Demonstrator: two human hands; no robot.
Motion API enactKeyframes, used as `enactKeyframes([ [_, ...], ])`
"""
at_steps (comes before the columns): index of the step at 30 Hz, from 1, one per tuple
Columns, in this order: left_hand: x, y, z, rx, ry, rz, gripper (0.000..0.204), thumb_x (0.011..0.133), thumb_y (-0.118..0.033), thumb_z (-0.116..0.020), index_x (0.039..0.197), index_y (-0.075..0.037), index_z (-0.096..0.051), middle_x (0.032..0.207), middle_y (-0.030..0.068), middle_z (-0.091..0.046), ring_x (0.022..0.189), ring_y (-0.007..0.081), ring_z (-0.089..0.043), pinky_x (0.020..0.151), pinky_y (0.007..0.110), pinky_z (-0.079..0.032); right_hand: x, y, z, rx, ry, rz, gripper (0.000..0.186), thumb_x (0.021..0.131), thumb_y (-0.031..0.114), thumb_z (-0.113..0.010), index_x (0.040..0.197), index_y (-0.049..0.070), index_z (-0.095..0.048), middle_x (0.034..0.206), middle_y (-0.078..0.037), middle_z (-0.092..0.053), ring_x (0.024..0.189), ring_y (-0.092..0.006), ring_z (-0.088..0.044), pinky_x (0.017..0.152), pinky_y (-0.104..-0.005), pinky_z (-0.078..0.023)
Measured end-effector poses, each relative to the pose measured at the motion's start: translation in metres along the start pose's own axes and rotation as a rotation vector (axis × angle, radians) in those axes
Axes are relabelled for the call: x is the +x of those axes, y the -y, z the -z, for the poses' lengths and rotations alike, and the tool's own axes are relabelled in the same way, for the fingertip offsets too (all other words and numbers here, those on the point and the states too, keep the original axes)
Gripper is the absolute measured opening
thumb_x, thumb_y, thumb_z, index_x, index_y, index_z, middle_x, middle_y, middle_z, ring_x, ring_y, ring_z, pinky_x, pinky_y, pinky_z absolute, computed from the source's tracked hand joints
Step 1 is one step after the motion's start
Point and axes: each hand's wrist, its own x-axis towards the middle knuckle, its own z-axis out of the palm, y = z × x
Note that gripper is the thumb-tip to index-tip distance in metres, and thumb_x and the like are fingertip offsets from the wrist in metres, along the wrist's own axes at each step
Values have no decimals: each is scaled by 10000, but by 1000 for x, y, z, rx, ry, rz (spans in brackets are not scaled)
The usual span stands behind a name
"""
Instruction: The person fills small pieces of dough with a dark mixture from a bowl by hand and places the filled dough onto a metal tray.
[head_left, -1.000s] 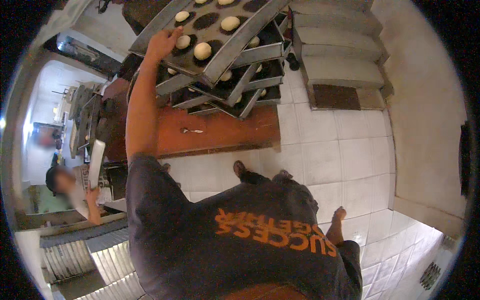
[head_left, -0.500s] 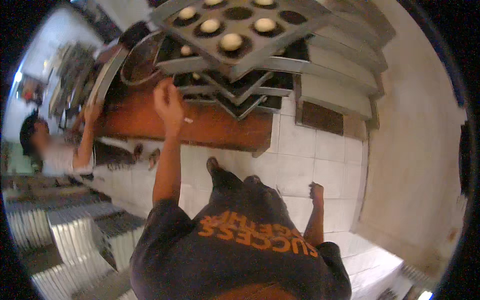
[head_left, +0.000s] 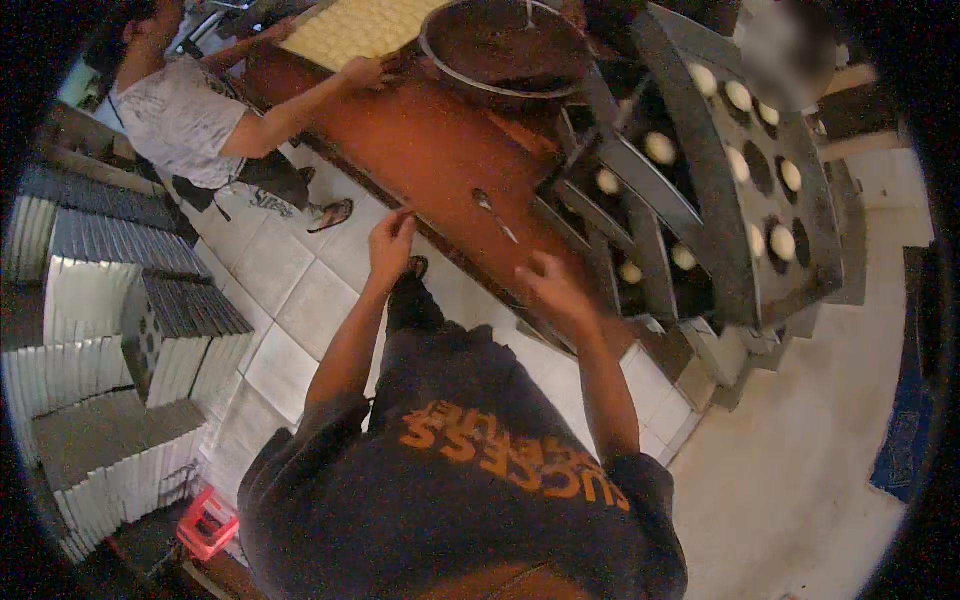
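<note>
Near the front edge of a reddish-brown table, my left hand (head_left: 391,245) is raised with its fingers loosely bent, and I see nothing in it. Over the table's near right part, my right hand (head_left: 558,290) reaches forward, fingers somewhat apart and slightly blurred, holding nothing visible. Between and beyond my hands a metal spoon (head_left: 497,217) lies on the tabletop, touched by neither. To the right of my right hand stand stacked dark metal trays (head_left: 735,215). The top one has round hollows, several holding pale dough balls (head_left: 783,243).
A co-worker (head_left: 190,120) at the left reaches to a tray of yellowish dough pieces (head_left: 350,30). A large round pan (head_left: 505,50) with dark contents stands at the table's far side. Stacked metal pans (head_left: 95,300) and a red plastic item (head_left: 208,522) are at left.
The view has turned left, so the trays now appear at the right. My left hand has come down away from them. My right hand has risen from my side to the table.
</note>
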Motion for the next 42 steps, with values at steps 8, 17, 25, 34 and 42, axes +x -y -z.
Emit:
enactKeyframes([
  [8,119,6,49,-152,221,76,198,839,-106,-503,968,27,-570,773,83,-601,682,138,-563,620,270,-445,119,-11,-64,-681,-435,102,283,755,142,-513,997,-1,-552,960,-225,-559,863,-398,-536,784,-433,-442],
  [17,286,43,93,356,56,-232,214,785,-181,-566,881,4,-613,810,176,-614,740,238,-609,642,343,-472,138,53,-57,-673,-245,-126,398,780,195,-503,1159,73,-480,1095,-224,-514,915,-394,-528,813,-432,-422],
  [25,442,60,80,1240,588,-248,338,749,-325,-551,872,-16,-611,893,198,-607,851,311,-595,685,395,-483,151,56,-72,-787,-546,-106,402,750,151,-522,1121,9,-463,951,-223,-567,841,-390,-554,764,-451,-439],
  [34,405,-3,142,-88,486,212,327,744,-237,-534,953,13,-560,904,103,-602,781,224,-591,687,318,-477,274,124,-6,-601,-857,313,263,733,51,-495,981,33,-580,923,-188,-585,840,-350,-563,755,-441,-449],
  [42,234,55,141,-474,772,619,509,803,-167,-503,1218,-37,-239,1012,97,-513,861,205,-550,669,322,-472,448,145,19,-862,-610,202,252,759,141,-491,982,79,-591,924,-147,-598,886,-334,-555,757,-427,-443],
])
